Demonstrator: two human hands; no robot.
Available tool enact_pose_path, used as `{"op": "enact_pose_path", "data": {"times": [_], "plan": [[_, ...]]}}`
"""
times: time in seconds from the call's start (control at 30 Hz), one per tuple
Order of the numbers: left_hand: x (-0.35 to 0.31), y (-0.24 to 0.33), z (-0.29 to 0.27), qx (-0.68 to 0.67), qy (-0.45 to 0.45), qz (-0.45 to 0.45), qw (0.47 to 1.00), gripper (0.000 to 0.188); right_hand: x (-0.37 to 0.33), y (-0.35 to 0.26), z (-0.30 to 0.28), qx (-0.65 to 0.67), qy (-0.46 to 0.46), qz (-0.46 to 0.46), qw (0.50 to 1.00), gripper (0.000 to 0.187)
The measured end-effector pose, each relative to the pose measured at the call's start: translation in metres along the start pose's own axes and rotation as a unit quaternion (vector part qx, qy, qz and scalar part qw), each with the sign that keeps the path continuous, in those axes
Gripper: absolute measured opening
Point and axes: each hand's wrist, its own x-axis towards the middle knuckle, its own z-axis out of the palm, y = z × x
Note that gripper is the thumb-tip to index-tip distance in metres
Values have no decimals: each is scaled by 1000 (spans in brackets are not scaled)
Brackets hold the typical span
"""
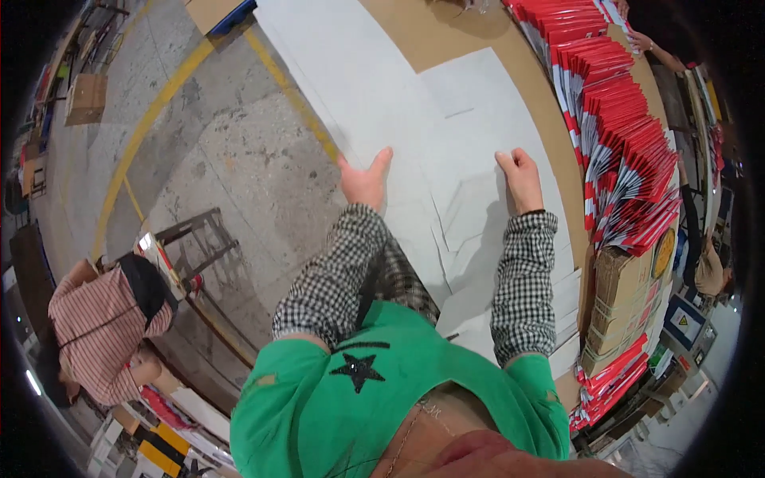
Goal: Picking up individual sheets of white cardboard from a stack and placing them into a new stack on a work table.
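Observation:
Large white sheets (398, 103) lie overlapping on the table in front of me, with creases or torn-looking lines between my hands. My left hand (363, 183) is at the left edge of these sheets, thumb spread away from the forefinger; the lower fingers are hidden. Over the right part of the top white sheet (490, 103) is my right hand (523, 182), its fingers curled in against the thumb. Whether it pinches any paper is too small to tell. Checked sleeves cover both forearms.
Along the right runs a long row of folded red-and-white packages (621, 119) on brown cardboard (550, 103). Nearer stands a strapped cardboard bundle (617, 303). At left, a person in a striped top (107, 331) bends by a dark metal stand (199, 243). Another person's hand (640, 41) touches the far packages.

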Motion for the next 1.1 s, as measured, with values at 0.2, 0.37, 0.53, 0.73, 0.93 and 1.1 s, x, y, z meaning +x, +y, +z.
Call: {"op": "enact_pose_path", "data": {"times": [0.2, 0.37, 0.53, 0.73, 0.93, 1.1], "plan": [[4, -11, 5, -44, 7, 29, 999, 77, -15, 7, 14, -88, -69, -4, 994, 21], [0, -1, 1, -19, -4, -3, 1000, 75, -29, -2, 27, -81, -82, 2, 993, 27], [1, -9, 0, -26, -30, 3, 999, 82, -36, 7, 30, -98, -58, -7, 993, 27], [0, -6, -2, -7, -33, -22, 999, 84, -35, 2, 33, -78, -59, 34, 995, 23], [2, -5, 5, -24, -29, -4, 999, 77, -22, 9, 27, -102, -56, 26, 993, 27], [11, -31, 2, -120, -111, 25, 986, 66, -19, 23, 21, -196, -48, 33, 979, 38]]}}
